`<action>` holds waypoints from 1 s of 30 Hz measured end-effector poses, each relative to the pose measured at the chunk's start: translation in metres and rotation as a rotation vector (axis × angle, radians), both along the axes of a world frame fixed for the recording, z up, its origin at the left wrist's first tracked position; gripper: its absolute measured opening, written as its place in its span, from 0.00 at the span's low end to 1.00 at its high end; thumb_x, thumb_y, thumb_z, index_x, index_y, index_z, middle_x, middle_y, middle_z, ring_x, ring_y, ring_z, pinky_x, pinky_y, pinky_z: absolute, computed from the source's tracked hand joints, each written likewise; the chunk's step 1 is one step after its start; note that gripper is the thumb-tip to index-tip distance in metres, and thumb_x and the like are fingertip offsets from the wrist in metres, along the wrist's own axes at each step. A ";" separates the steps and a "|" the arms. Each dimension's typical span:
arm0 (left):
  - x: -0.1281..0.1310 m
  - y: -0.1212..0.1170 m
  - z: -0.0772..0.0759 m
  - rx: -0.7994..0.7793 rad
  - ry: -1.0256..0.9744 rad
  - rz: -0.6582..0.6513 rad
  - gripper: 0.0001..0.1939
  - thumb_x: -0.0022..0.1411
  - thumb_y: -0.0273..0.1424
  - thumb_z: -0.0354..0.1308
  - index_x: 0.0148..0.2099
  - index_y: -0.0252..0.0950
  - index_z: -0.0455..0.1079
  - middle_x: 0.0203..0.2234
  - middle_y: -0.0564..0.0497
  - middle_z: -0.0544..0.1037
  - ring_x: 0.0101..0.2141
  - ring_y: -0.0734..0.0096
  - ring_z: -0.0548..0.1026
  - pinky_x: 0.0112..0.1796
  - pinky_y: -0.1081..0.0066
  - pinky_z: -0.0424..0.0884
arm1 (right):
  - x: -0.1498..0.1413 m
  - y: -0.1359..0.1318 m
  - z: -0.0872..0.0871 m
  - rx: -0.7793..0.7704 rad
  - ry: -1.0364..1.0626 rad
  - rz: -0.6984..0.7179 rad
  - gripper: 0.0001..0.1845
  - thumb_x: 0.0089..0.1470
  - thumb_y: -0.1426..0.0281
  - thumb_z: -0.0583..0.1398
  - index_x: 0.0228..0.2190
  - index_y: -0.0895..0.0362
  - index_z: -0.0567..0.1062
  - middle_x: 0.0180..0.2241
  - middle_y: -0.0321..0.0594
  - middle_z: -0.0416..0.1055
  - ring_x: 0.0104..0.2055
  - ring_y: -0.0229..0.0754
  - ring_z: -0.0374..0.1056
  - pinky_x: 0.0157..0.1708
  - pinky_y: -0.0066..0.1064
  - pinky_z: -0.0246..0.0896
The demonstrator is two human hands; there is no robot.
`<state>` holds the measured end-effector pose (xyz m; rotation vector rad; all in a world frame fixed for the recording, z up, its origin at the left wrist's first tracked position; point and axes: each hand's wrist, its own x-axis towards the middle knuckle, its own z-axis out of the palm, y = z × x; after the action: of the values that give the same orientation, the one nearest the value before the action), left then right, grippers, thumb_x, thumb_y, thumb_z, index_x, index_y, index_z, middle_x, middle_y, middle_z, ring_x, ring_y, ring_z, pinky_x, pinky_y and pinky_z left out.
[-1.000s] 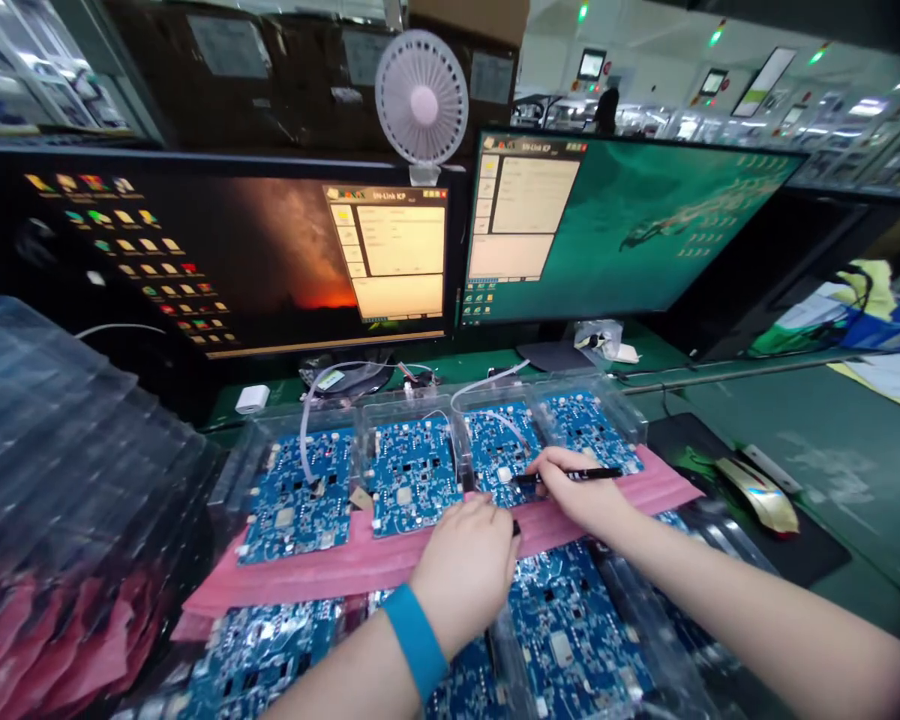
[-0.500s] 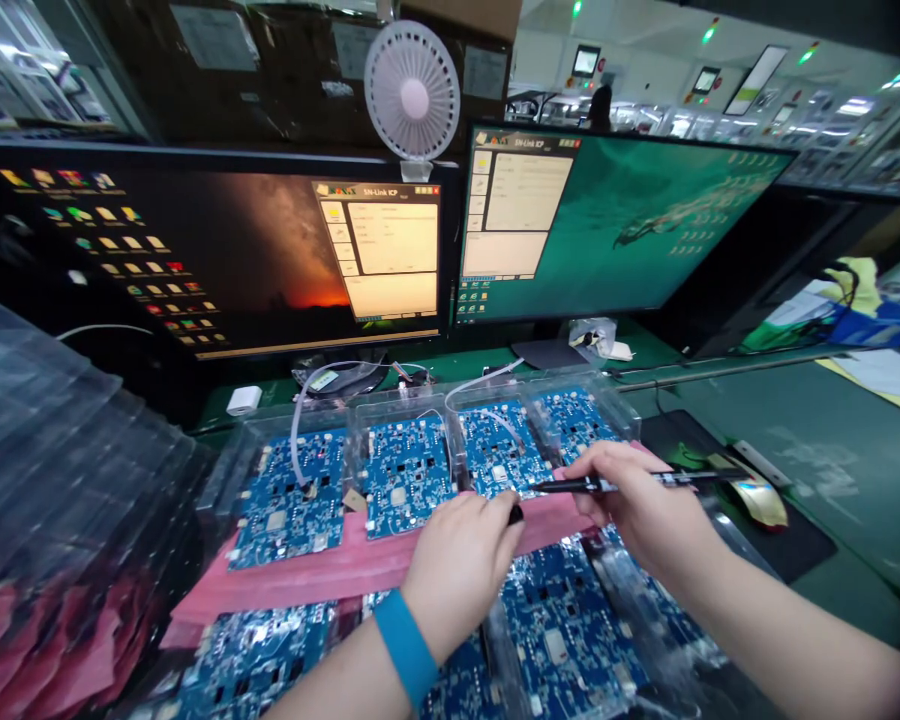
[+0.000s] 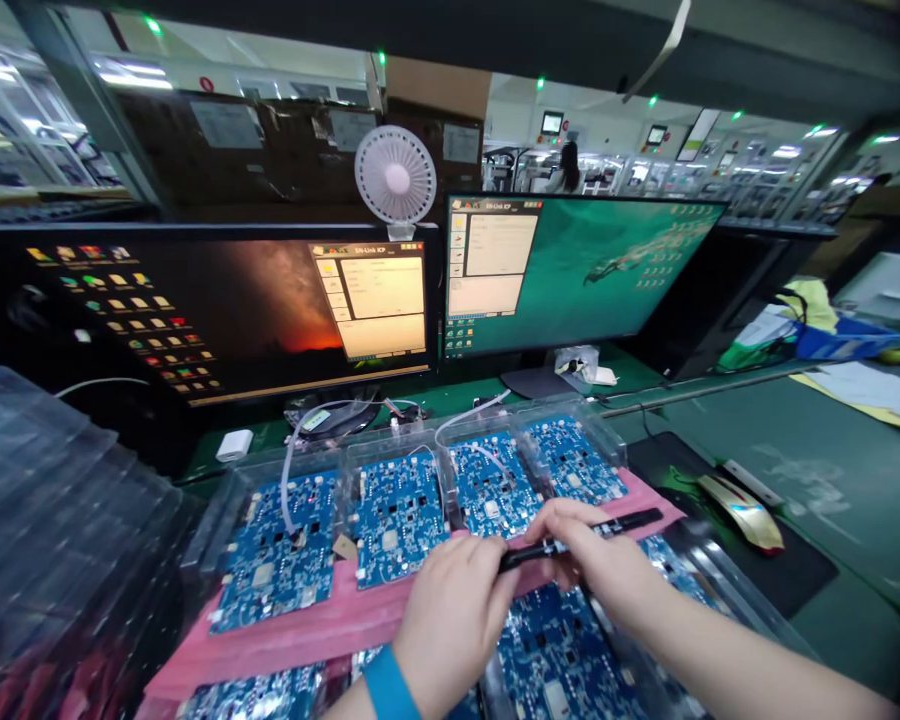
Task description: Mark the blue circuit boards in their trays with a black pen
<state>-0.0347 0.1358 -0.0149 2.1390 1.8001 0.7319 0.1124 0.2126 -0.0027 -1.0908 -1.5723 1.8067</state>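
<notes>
A black marker pen (image 3: 544,550) lies slantwise between my two hands, above the pink sheet. My right hand (image 3: 596,555) is closed round its barrel, the rear end sticking out to the right. At the other end, my left hand (image 3: 454,595) is closed at the pen's black cap (image 3: 511,558); its fingertips are partly hidden. Under and behind the hands, blue circuit boards (image 3: 394,515) sit in a clear plastic tray (image 3: 195,555). The pink sheet (image 3: 330,625) runs across between the back and front rows of boards. My hands cover part of the front row.
Two monitors (image 3: 270,310) stand behind the tray, with a small white fan (image 3: 396,178) above them. Pale cables (image 3: 289,470) reach down to two boards. A stack of clear trays (image 3: 52,520) is at left. A mouse (image 3: 742,512) rests on a black pad at right.
The pen's front end, bare and apart from the cap in my left hand before, now meets that cap. My hands have come together, and the view has tilted upward.
</notes>
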 end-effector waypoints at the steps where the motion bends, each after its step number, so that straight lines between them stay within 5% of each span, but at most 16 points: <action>1: 0.000 -0.001 0.001 0.015 0.014 -0.024 0.09 0.62 0.30 0.44 0.42 0.37 0.62 0.33 0.49 0.73 0.36 0.61 0.71 0.38 0.56 0.67 | -0.001 -0.003 -0.002 -0.006 -0.007 0.034 0.17 0.47 0.58 0.51 0.29 0.59 0.68 0.16 0.34 0.63 0.17 0.34 0.57 0.18 0.23 0.49; 4: 0.000 -0.006 0.002 0.032 0.057 -0.110 0.08 0.60 0.28 0.45 0.41 0.37 0.63 0.31 0.50 0.74 0.32 0.62 0.72 0.34 0.59 0.69 | -0.003 -0.014 -0.009 -0.016 -0.009 0.122 0.22 0.48 0.58 0.48 0.38 0.60 0.69 0.19 0.35 0.64 0.17 0.35 0.56 0.18 0.25 0.50; 9: -0.001 -0.009 0.002 0.022 0.101 -0.226 0.10 0.56 0.26 0.51 0.42 0.37 0.62 0.31 0.51 0.75 0.29 0.61 0.73 0.30 0.60 0.70 | 0.003 -0.028 -0.008 0.269 -0.124 0.284 0.24 0.54 0.62 0.42 0.43 0.59 0.69 0.30 0.40 0.67 0.25 0.37 0.60 0.26 0.29 0.57; 12: 0.000 -0.005 0.003 -0.031 0.100 -0.175 0.07 0.57 0.27 0.49 0.40 0.36 0.62 0.32 0.49 0.75 0.31 0.61 0.73 0.32 0.59 0.70 | 0.007 -0.014 0.002 0.285 -0.163 0.346 0.22 0.57 0.64 0.42 0.44 0.55 0.68 0.35 0.39 0.67 0.29 0.36 0.63 0.30 0.28 0.60; 15: -0.001 0.001 0.003 -0.089 0.103 -0.019 0.08 0.61 0.27 0.44 0.39 0.34 0.63 0.32 0.47 0.74 0.34 0.61 0.72 0.36 0.59 0.69 | 0.010 0.020 0.011 0.415 -0.347 0.522 0.22 0.51 0.64 0.55 0.49 0.53 0.64 0.38 0.36 0.68 0.34 0.36 0.65 0.32 0.25 0.61; 19: -0.006 0.006 -0.003 -0.148 0.185 0.032 0.10 0.61 0.26 0.43 0.41 0.32 0.64 0.37 0.44 0.73 0.41 0.61 0.70 0.44 0.58 0.65 | 0.001 0.063 0.004 0.802 -0.825 0.288 0.19 0.51 0.69 0.57 0.46 0.57 0.67 0.40 0.41 0.68 0.39 0.42 0.66 0.38 0.29 0.60; 23: -0.008 0.007 -0.011 -0.192 0.246 0.003 0.11 0.61 0.26 0.43 0.42 0.32 0.65 0.45 0.41 0.71 0.48 0.61 0.66 0.52 0.55 0.58 | -0.021 0.072 -0.014 0.891 -0.986 0.229 0.13 0.52 0.65 0.58 0.38 0.58 0.72 0.37 0.45 0.69 0.41 0.50 0.65 0.39 0.36 0.59; 30: -0.007 0.009 -0.011 -0.193 0.269 -0.012 0.11 0.61 0.26 0.44 0.42 0.31 0.66 0.45 0.38 0.71 0.48 0.59 0.67 0.51 0.55 0.60 | -0.041 0.059 -0.025 0.937 -1.149 0.143 0.09 0.56 0.67 0.52 0.34 0.59 0.69 0.32 0.44 0.69 0.34 0.46 0.67 0.31 0.31 0.59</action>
<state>-0.0422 0.1444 -0.0261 2.1988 1.8951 0.2617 0.0713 0.2715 -0.0282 -1.5507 -2.7027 0.1525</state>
